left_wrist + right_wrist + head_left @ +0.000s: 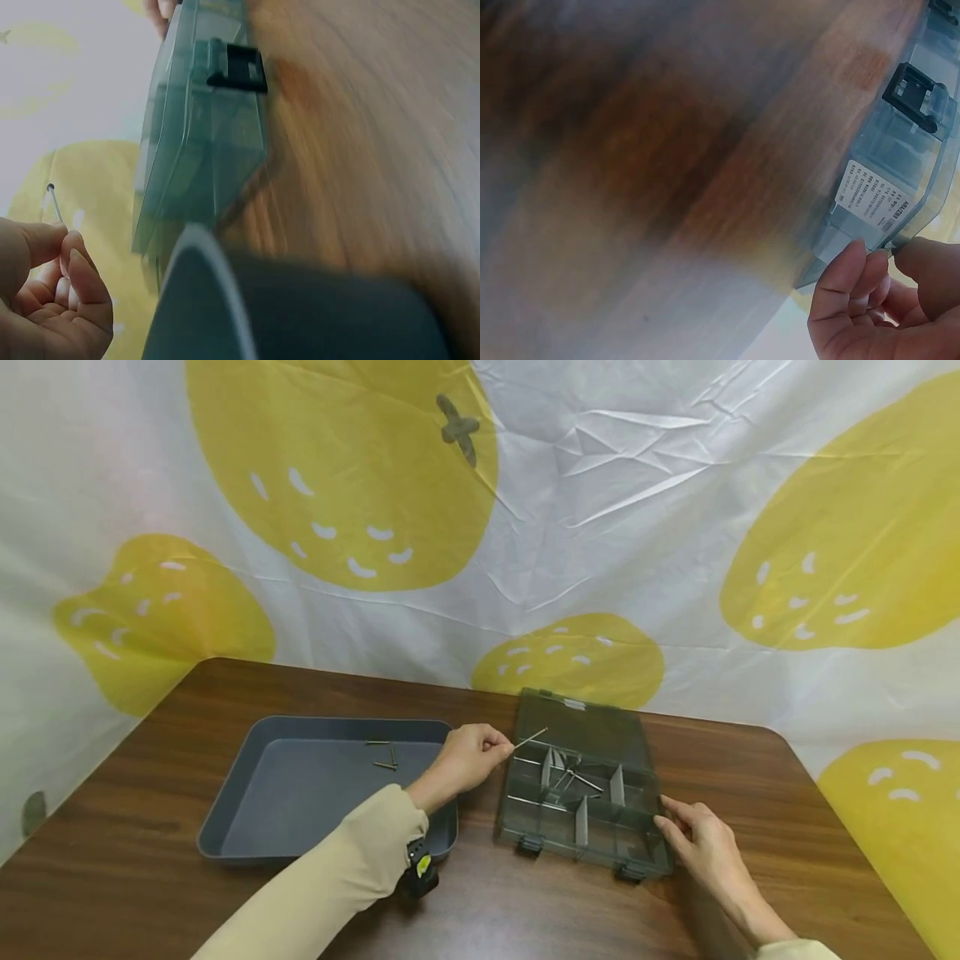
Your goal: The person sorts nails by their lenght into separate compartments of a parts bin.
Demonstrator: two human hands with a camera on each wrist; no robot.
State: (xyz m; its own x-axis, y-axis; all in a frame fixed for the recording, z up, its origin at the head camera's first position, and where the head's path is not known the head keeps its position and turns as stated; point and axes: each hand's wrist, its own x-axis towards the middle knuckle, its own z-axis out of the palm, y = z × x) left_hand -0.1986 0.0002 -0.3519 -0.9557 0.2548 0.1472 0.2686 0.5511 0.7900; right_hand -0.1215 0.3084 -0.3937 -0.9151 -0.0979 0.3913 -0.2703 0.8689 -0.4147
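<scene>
In the head view my left hand point(467, 758) pinches a long thin nail point(531, 738) between thumb and fingertips, above the left side of a clear green-grey compartment box point(540, 842). The left wrist view shows the nail point(55, 202) tilted, its small dark head away from the fingers. The box's lid point(585, 727) is folded back, and several silver nails point(581, 778) lie crossed in a back middle compartment. My right hand point(705, 843) grips the box's right edge, thumb and fingers at the corner near a white label point(874, 195) in the right wrist view.
A dark grey tray point(225, 793) stands left of the box, under my left forearm. Inside it lie 3 brass-coloured nails or screws point(386, 766). Black latches point(531, 843) stick out from the box's front. A lemon-print cloth point(600, 568) hangs behind the wooden table point(480, 910).
</scene>
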